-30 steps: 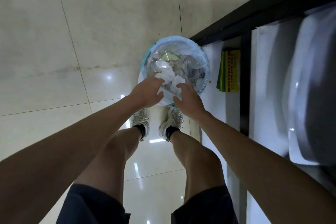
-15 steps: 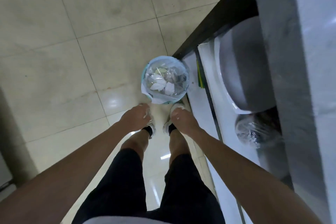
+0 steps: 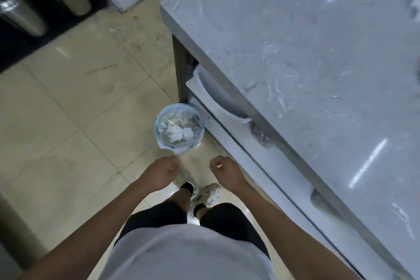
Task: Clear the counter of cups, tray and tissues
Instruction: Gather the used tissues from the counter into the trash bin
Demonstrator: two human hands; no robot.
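Both hands — left hand (image 3: 161, 173), right hand (image 3: 225, 171) — loosely curled, holding nothing, just short of the bin (image 3: 179, 128).

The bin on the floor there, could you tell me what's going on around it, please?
A person stands beside the grey counter, looking down at a small lined bin on the tiled floor; crumpled white tissues lie inside it. The left hand and right hand hang loosely curled in front of the body, above the shoes, holding nothing. The visible part of the counter looks bare.
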